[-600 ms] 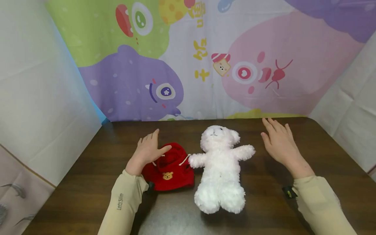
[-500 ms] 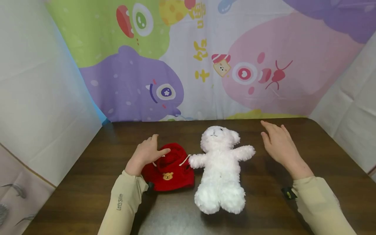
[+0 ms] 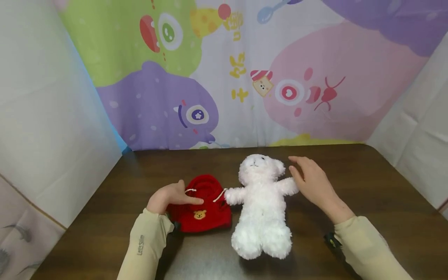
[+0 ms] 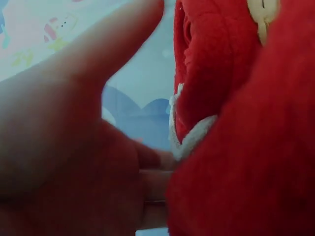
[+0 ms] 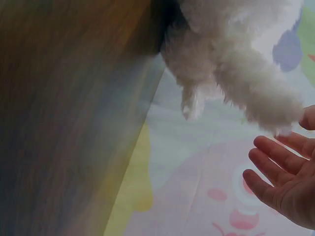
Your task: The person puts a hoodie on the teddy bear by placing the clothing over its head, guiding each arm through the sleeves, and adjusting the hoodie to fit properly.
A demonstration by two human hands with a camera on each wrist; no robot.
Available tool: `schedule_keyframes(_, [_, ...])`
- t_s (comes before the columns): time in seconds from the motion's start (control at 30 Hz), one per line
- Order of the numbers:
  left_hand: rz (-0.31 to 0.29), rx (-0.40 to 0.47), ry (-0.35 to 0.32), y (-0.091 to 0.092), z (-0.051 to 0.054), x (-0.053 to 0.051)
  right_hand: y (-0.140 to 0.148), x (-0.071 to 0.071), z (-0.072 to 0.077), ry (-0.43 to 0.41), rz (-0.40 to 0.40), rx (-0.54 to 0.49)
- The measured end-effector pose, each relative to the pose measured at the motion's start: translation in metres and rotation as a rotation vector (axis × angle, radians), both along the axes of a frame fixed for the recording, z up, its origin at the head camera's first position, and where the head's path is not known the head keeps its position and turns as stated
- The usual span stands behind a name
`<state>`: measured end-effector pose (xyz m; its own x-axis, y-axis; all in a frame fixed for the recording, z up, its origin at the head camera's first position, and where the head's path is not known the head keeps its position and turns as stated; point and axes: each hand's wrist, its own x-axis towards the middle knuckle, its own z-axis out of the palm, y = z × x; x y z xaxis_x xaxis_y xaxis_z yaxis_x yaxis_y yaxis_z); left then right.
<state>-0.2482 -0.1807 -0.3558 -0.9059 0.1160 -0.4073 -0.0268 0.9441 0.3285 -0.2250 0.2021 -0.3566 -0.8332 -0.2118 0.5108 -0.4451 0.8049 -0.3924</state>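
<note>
On the table a small red hoodie point(image 3: 210, 223) with white drawstrings and a bear-face patch lies flat. My left hand point(image 3: 173, 195) is at its left side, thumb stretched out over the cloth. In the left wrist view, that thumb stands apart from the hoodie point(image 4: 246, 162), whose fabric hides the other fingertips. To the hoodie's right, a fluffy white teddy bear point(image 3: 262, 206) lies on its back with arms spread. Beside the bear's arm at the right is my right hand point(image 3: 311, 182), fingers loosely bent and holding nothing. Whether it touches the arm point(image 5: 266, 93), I cannot tell.
Dark wooden table point(image 3: 364, 186) lies under everything. A cartoon-printed curtain point(image 3: 231, 128) hangs along its back edge, with white panels point(image 3: 416, 128) at the sides. Beyond the table's left edge is a pale surface with a feather print point(image 3: 21, 237).
My left hand has come down nearer to the hoodie. My right hand has moved left to the bear's arm. The head view has tilted slightly upward; hoodie and bear lie as before.
</note>
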Motion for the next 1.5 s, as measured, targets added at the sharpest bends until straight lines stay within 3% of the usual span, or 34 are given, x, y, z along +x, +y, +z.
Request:
schedule_keyframes(0.13, [-0.052,0.023,-0.028,-0.002,-0.004,0.001,-0.008,0.004,-0.001,0.0,0.03,-0.001])
schedule_keyframes(0.33, [-0.074,0.047,-0.041,-0.006,-0.008,-0.001,-0.02,0.006,-0.002,0.089,0.063,0.039])
schedule_keyframes(0.53, [-0.133,-0.007,0.038,-0.012,-0.006,-0.002,-0.035,0.004,0.002,0.163,0.099,0.044])
schedule_keyframes(0.67, [-0.175,0.018,0.084,-0.016,-0.001,-0.002,-0.046,0.005,0.007,0.123,0.135,0.044])
schedule_keyframes(0.9, [-0.239,0.217,0.144,-0.017,0.007,0.001,-0.062,0.004,0.004,0.067,0.213,0.057])
schedule_keyframes(1.2, [-0.295,0.311,0.215,-0.01,0.035,0.015,-0.08,0.006,0.006,-0.04,0.282,0.03])
schedule_keyframes(1.5, [-0.351,0.344,0.357,0.002,0.054,0.03,-0.092,0.01,0.004,-0.197,0.337,0.036])
